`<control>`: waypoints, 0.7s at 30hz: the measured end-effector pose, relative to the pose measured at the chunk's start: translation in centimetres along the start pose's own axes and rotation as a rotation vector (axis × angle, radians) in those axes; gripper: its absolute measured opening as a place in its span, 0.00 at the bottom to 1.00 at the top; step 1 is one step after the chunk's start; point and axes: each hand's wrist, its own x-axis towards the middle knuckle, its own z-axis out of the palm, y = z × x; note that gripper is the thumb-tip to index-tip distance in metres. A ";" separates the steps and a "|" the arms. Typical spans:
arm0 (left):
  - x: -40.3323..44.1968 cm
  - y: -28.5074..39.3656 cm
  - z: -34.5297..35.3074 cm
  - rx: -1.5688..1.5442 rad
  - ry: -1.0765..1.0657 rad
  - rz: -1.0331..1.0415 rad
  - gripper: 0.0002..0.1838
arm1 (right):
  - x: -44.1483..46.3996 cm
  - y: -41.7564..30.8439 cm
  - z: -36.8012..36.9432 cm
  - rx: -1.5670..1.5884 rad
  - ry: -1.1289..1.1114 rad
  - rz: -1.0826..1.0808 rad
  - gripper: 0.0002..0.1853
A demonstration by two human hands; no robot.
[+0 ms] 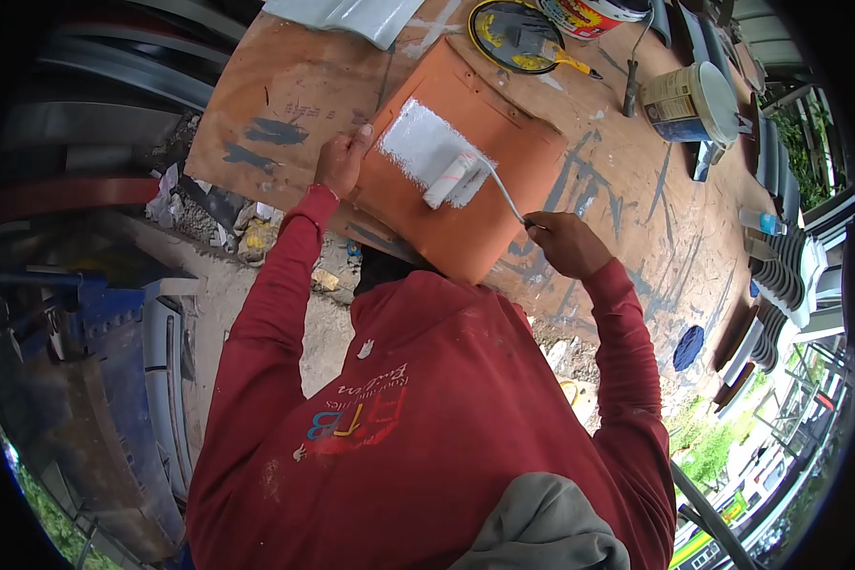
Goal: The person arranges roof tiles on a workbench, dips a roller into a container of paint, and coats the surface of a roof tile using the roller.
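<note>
The tile (527,161), orange and slightly curved, lies at a slant on the wooden table (299,81), close to the edge nearest the person. A patch of white paint (418,133) covers part of its upper face; the rest shows orange.

The left hand (342,163) holds the tile's left edge, its thumb lying on top; the fingers underneath are hidden. The right hand (570,245) has its fingers closed around the handle of the paint roller (453,182). The roller's white sleeve rests against the lower part of the white patch, and its bent metal rod runs from there to the right hand.

Beyond the tile are a black lid (489,30) smeared with yellow, with 1 brush (577,65) across it, and a paint tub (589,16). Farther right stands a bucket (679,103), with a dark-handled tool (630,93) just beside it. A small bottle (763,222) and a dark blue cloth (690,348) lie near the table's right side.
</note>
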 end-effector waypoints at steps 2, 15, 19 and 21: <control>-0.8 0.8 -1.2 0.078 -0.011 -0.055 0.35 | -1.1 -0.9 -1.7 -0.033 -0.053 -0.027 0.15; -5.6 -6.3 -8.8 0.615 0.482 0.188 0.14 | 2.5 -5.5 1.8 -0.058 -0.025 -0.007 0.13; -5.6 -6.2 -7.6 0.783 0.566 0.281 0.16 | -0.5 -6.8 -1.2 -0.144 -0.118 0.076 0.12; -5.4 -7.0 -7.5 0.755 0.573 0.247 0.16 | 1.0 -7.8 -0.1 -0.161 -0.132 0.069 0.11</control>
